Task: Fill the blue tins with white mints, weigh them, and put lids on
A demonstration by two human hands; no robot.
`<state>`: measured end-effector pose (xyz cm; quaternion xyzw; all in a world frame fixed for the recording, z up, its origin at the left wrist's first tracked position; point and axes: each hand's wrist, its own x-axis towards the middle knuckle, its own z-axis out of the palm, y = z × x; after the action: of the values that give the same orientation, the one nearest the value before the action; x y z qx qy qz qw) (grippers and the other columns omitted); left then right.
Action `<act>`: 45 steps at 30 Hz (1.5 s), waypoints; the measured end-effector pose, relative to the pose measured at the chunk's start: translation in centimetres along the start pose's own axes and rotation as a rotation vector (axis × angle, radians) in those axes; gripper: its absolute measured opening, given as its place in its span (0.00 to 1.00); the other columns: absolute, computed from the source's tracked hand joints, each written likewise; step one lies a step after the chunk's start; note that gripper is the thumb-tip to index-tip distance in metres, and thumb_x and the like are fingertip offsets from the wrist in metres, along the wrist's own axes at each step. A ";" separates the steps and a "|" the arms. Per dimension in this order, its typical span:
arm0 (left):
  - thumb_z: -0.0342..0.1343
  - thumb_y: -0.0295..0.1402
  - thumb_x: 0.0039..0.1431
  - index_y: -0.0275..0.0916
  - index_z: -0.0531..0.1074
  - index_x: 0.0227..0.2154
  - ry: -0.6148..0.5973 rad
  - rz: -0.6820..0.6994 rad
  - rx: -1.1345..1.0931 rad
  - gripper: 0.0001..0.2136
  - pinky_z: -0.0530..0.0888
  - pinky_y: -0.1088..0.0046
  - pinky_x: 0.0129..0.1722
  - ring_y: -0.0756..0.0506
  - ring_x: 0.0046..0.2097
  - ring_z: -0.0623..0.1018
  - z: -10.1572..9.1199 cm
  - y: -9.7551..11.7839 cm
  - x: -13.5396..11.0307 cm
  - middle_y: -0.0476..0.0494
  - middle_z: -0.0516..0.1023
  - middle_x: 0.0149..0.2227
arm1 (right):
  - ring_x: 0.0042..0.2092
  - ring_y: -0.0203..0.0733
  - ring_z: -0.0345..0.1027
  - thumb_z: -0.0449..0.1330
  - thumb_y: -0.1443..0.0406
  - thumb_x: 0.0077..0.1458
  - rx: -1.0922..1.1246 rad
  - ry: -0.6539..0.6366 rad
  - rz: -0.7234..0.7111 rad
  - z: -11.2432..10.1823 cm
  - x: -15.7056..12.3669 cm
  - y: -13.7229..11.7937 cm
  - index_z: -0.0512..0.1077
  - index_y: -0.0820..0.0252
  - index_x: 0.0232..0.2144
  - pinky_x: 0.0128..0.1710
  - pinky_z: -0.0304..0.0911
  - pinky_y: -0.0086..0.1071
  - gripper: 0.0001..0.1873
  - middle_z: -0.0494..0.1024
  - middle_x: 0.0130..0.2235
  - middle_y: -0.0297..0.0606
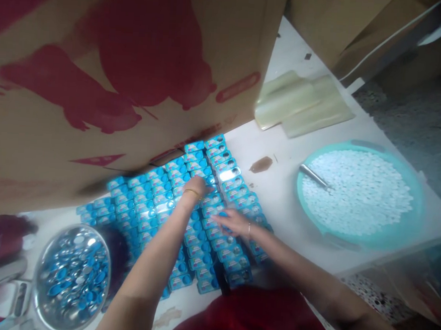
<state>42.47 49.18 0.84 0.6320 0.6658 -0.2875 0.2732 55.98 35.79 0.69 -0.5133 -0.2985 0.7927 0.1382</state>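
Note:
Rows of small blue packets [159, 196] lie side by side on a white table [279, 188]. My left hand [199, 186], a thin bangle on its wrist, reaches far over the rows; its fingers curl down onto a packet near the back. My right hand [232, 221] rests on the rows nearer to me, fingers stretched and pressing on a blue packet [221, 216]. Whether either hand grips a packet is hidden.
A big cardboard box [118, 69] with red print leans over the table's far left. A teal basin [406, 231] of small white pieces with a metal scoop [313, 176] stands right. A steel bowl [72, 275] of blue capsules sits near left. Folded plastic sheets [302, 103] lie at the back.

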 end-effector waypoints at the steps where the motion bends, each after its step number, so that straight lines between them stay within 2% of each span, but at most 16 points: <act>1: 0.59 0.47 0.48 0.36 0.76 0.31 0.005 -0.010 0.002 0.18 0.70 0.71 0.35 0.38 0.41 0.78 -0.1 0.0 -0.1 0.31 0.79 0.36 | 0.17 0.28 0.55 0.60 0.44 0.45 -0.023 -0.021 -0.017 0.1 -0.1 0.0 0.65 0.60 0.21 0.11 0.44 0.20 0.24 0.66 0.18 0.28; 5: 0.59 0.45 0.49 0.36 0.75 0.32 0.105 0.029 -0.028 0.16 0.70 0.69 0.37 0.38 0.42 0.77 0.0 0.1 -2.4 0.32 0.77 0.38 | 0.15 0.27 0.53 0.60 0.45 0.46 -0.056 -0.045 -0.046 0.1 -0.9 0.2 0.64 0.60 0.20 0.10 0.45 0.21 0.24 0.64 0.16 0.27; 7: 0.56 0.43 0.52 0.38 0.74 0.34 0.097 0.226 -0.162 0.13 0.70 0.72 0.37 0.43 0.40 0.76 0.9 -0.1 -4.8 0.39 0.77 0.37 | 0.15 0.28 0.54 0.59 0.48 0.48 -0.052 -0.011 -0.044 0.1 -1.2 0.5 0.65 0.60 0.20 0.10 0.44 0.20 0.22 0.64 0.16 0.28; 10: 0.56 0.41 0.52 0.39 0.72 0.35 -0.044 0.616 -0.507 0.11 0.69 0.76 0.36 0.49 0.36 0.73 3.1 -0.7 -8.3 0.47 0.75 0.36 | 0.15 0.28 0.55 0.59 0.54 0.50 -0.039 0.023 -0.058 0.2 -1.2 1.2 0.65 0.60 0.19 0.10 0.43 0.21 0.18 0.65 0.16 0.28; 12: 0.56 0.39 0.51 0.38 0.71 0.31 -0.078 0.694 -0.661 0.10 0.69 0.77 0.34 0.50 0.33 0.71 4.6 -1.1 -9.7 0.48 0.73 0.32 | 0.15 0.28 0.55 0.60 0.57 0.49 -0.022 0.021 -0.050 0.5 -1.0 1.6 0.64 0.60 0.17 0.10 0.43 0.21 0.16 0.64 0.15 0.29; 15: 0.53 0.36 0.54 0.37 0.67 0.27 0.029 0.581 -0.701 0.08 0.66 0.77 0.31 0.51 0.30 0.68 6.1 -1.3 -9.8 0.50 0.69 0.26 | 0.15 0.28 0.53 0.60 0.56 0.47 0.033 0.019 -0.038 1.1 -1.1 2.0 0.64 0.60 0.19 0.11 0.42 0.22 0.16 0.63 0.15 0.27; 20: 0.49 0.32 0.57 0.38 0.67 0.31 0.292 0.195 -0.523 0.05 0.66 0.75 0.31 0.49 0.30 0.72 5.9 -0.2 -7.2 0.48 0.72 0.26 | 0.18 0.28 0.58 0.61 0.55 0.46 0.497 0.009 -0.113 0.6 -2.3 2.6 0.65 0.58 0.30 0.11 0.39 0.20 0.14 0.68 0.23 0.28; 23: 0.51 0.31 0.55 0.38 0.69 0.34 0.252 0.102 -0.267 0.05 0.67 0.74 0.35 0.46 0.37 0.76 4.8 0.6 -5.6 0.42 0.76 0.34 | 0.21 0.29 0.61 0.61 0.57 0.47 0.603 -0.043 -0.139 -0.3 -3.4 2.9 0.67 0.59 0.34 0.12 0.42 0.20 0.14 0.70 0.28 0.31; 26: 0.55 0.37 0.53 0.37 0.72 0.31 0.140 0.060 -0.113 0.08 0.69 0.71 0.36 0.40 0.41 0.77 3.7 0.8 -4.3 0.36 0.78 0.36 | 0.22 0.28 0.62 0.62 0.54 0.48 0.573 -0.055 -0.145 -1.0 -4.2 3.1 0.69 0.58 0.37 0.12 0.42 0.19 0.17 0.70 0.31 0.31; 29: 0.57 0.44 0.51 0.36 0.74 0.28 0.078 0.032 -0.072 0.13 0.70 0.68 0.36 0.37 0.42 0.77 3.2 0.6 -3.4 0.32 0.78 0.37 | 0.21 0.26 0.60 0.63 0.51 0.46 0.533 -0.013 -0.127 -1.0 -4.5 3.3 0.69 0.57 0.35 0.11 0.39 0.19 0.19 0.69 0.31 0.30; 32: 0.55 0.47 0.52 0.37 0.74 0.31 0.091 0.003 0.006 0.16 0.70 0.68 0.37 0.36 0.44 0.77 3.1 0.4 -3.3 0.31 0.78 0.40 | 0.19 0.25 0.58 0.63 0.48 0.44 0.498 0.074 -0.128 -0.4 -4.4 3.4 0.69 0.59 0.30 0.11 0.39 0.18 0.21 0.67 0.28 0.29; 36: 0.54 0.44 0.55 0.37 0.73 0.32 0.175 0.090 -0.014 0.14 0.69 0.69 0.37 0.39 0.41 0.77 3.4 0.5 -5.6 0.35 0.77 0.37 | 0.17 0.27 0.57 0.59 0.41 0.43 0.509 0.242 -0.104 0.6 -4.4 3.4 0.65 0.60 0.24 0.10 0.37 0.20 0.27 0.63 0.22 0.28; 38: 0.51 0.43 0.57 0.38 0.72 0.33 0.204 0.258 -0.167 0.12 0.69 0.71 0.35 0.44 0.37 0.76 4.1 0.8 -8.0 0.40 0.77 0.33 | 0.16 0.27 0.57 0.56 0.39 0.45 0.539 0.266 -0.078 1.0 -4.5 3.3 0.65 0.60 0.24 0.10 0.36 0.20 0.29 0.63 0.21 0.30; 41: 0.53 0.38 0.56 0.40 0.71 0.33 0.149 0.525 -0.425 0.08 0.68 0.74 0.35 0.48 0.34 0.72 5.9 1.1 -11.9 0.47 0.73 0.31 | 0.16 0.29 0.56 0.53 0.38 0.47 0.591 0.239 -0.035 1.5 -4.8 3.1 0.66 0.58 0.26 0.10 0.37 0.22 0.29 0.64 0.21 0.31; 43: 0.55 0.32 0.52 0.40 0.71 0.31 0.132 0.570 -0.501 0.04 0.68 0.73 0.37 0.48 0.35 0.71 7.4 1.3 -13.9 0.48 0.71 0.32 | 0.16 0.29 0.54 0.52 0.38 0.47 0.602 0.219 -0.012 1.9 -4.8 3.1 0.66 0.57 0.27 0.11 0.37 0.23 0.28 0.63 0.20 0.31; 45: 0.55 0.29 0.50 0.39 0.69 0.28 0.164 0.523 -0.553 0.02 0.68 0.72 0.38 0.48 0.35 0.70 8.7 1.3 -15.0 0.48 0.70 0.32 | 0.15 0.28 0.52 0.54 0.39 0.47 0.587 0.200 0.006 2.3 -4.8 3.4 0.66 0.56 0.28 0.11 0.36 0.24 0.27 0.63 0.20 0.31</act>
<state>44.56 32.65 5.74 0.7039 0.5540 0.0338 0.4432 56.24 29.86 2.78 -0.5277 -0.0405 0.7910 0.3069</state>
